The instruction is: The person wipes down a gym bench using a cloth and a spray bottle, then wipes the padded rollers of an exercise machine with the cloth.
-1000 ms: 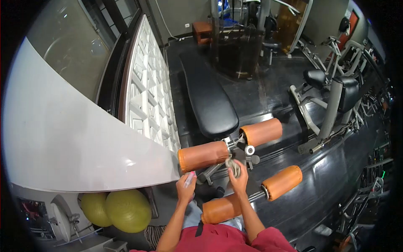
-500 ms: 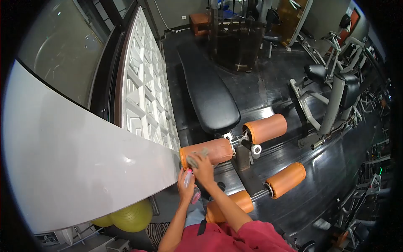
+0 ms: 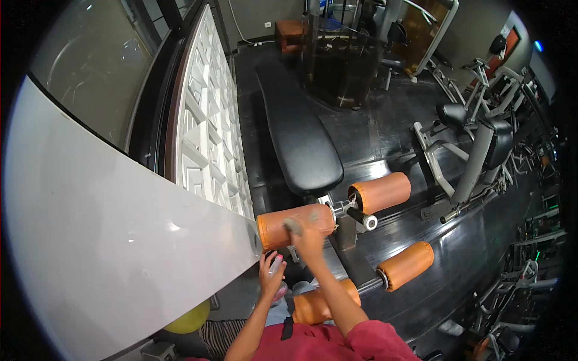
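Note:
My right hand [image 3: 308, 239] presses a greyish cloth [image 3: 293, 226] onto the upper left orange roller pad [image 3: 275, 230]; the hand is slightly blurred. Just below that pad, my left hand [image 3: 271, 276] is wrapped round a clear spray bottle [image 3: 276, 265] with a pink top and pinkish liquid low down. Metal joins this pad to the upper right roller pad [image 3: 385, 191]. Two more orange pads sit lower, one at the right [image 3: 409, 266] and one under my right forearm [image 3: 310, 305]. Beyond them stretches the black padded bench [image 3: 307, 150].
A white curved surface [image 3: 132, 240] fills the left side, beside a white patterned panel [image 3: 211, 132]. A green ball [image 3: 189, 319] shows below it. Another exercise machine [image 3: 475, 156] stands at the right, and an orange-brown box [image 3: 290, 35] at the back.
My right hand, with the cloth, first moved left onto the upper left pad, then slid right along it. My left hand stays below the pad with the bottle. The camera view shifted slightly.

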`<state>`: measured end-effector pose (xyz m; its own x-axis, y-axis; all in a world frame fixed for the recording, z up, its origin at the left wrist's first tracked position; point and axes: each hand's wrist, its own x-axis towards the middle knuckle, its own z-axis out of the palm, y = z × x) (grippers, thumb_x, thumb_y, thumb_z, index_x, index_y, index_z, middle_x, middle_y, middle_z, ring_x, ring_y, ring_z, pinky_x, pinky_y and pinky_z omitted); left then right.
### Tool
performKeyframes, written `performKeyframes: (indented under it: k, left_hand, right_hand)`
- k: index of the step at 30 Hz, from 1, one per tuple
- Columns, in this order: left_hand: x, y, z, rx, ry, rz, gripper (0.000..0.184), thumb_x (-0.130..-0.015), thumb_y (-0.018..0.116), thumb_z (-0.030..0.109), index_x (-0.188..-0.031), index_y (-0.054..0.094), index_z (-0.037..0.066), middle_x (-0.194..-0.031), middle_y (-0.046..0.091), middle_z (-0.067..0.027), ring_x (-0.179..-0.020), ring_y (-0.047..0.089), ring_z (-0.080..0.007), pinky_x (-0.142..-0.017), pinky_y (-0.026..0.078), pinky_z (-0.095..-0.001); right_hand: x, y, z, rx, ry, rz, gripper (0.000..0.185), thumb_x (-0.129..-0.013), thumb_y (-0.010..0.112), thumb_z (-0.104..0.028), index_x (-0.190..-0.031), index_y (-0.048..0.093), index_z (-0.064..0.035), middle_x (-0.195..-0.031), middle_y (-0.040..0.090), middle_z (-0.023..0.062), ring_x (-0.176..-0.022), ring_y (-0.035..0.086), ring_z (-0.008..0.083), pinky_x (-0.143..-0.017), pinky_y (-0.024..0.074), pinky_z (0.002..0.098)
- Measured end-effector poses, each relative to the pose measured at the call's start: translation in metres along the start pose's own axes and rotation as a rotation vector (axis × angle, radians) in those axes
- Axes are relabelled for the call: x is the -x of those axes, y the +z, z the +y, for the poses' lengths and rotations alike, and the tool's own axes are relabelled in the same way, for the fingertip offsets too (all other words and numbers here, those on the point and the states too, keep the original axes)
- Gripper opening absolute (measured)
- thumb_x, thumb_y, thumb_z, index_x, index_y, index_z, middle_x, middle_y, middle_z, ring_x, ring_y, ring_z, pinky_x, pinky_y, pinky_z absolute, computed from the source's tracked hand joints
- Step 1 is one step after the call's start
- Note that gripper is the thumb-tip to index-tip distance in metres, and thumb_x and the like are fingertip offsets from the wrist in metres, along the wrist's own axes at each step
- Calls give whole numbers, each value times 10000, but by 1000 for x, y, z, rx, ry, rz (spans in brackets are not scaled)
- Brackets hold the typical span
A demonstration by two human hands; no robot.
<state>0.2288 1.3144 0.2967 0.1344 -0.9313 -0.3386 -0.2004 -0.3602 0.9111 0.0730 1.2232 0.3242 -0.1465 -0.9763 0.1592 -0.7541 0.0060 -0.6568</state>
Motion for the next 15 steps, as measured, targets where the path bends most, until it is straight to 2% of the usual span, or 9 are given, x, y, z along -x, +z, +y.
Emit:
performKeyframes:
  k: [1,3,4,5,7,11,13,15]
  left_hand:
    - [-3,0,-4,2,-5,4,489,-883,751,246,-1314,626,51,-1483,449,-154,-996,666,-226,-562,594,-284]
    - [-11,-4,-9,-53,-20,-18,503,-875,756,247,-1318,622,48,-1514,417,-177,-1015,667,-221,-575,599,-275]
    - [-14,-3,-11,88,-152,-1,457,-869,751,220,-1275,645,38,-1497,429,-182,-987,673,-211,-570,597,-269]
    - [-14,-3,-13,85,-152,2,457,-869,751,220,-1275,645,38,-1497,429,-182,-987,673,-211,-570,597,-269]
    - [-15,-2,-16,-153,65,135,434,-821,765,158,-1221,668,19,-1452,494,-156,-776,682,-202,-494,548,-275]
    - [-23,-8,-1,17,-46,-3,393,-833,769,166,-1184,680,15,-1453,483,-140,-772,679,-187,-496,555,-275]
    - [-24,-7,-3,-28,9,2,382,-850,771,185,-1187,688,24,-1448,473,-133,-796,685,-188,-506,571,-275]
    - [-21,-7,7,-24,-103,0,443,-865,768,197,-1281,674,79,-1437,483,-127,-875,688,-204,-495,573,-274]
  right_hand:
    - [5,10,-23,-49,27,-103,438,-783,724,-109,-1212,680,-185,-1221,662,72,-1068,605,351,-880,535,447]
    - [9,26,-52,-81,-15,-136,455,-781,718,-107,-1224,674,-199,-1228,660,59,-1068,609,346,-869,544,443]
    - [11,29,-60,-113,-55,-164,472,-780,711,-104,-1236,668,-214,-1235,659,46,-1067,614,341,-858,552,439]
    - [9,24,-59,-117,-56,-166,472,-780,711,-104,-1236,668,-214,-1235,659,46,-1067,614,341,-858,552,439]
    - [1,5,-43,-72,-106,-211,499,-760,719,-99,-1241,663,-218,-1238,657,27,-1068,612,342,-882,547,432]
    - [-12,-35,13,-53,-195,-29,491,-738,736,-88,-1219,669,-161,-1201,670,89,-1062,610,364,-926,519,448]
    - [-17,-57,26,19,44,51,473,-744,735,-79,-1210,669,-116,-1197,672,127,-1089,610,372,-938,513,449]
    - [-20,-57,33,22,230,0,475,-756,746,-99,-1224,669,-110,-1280,651,134,-1209,588,368,-973,504,424]
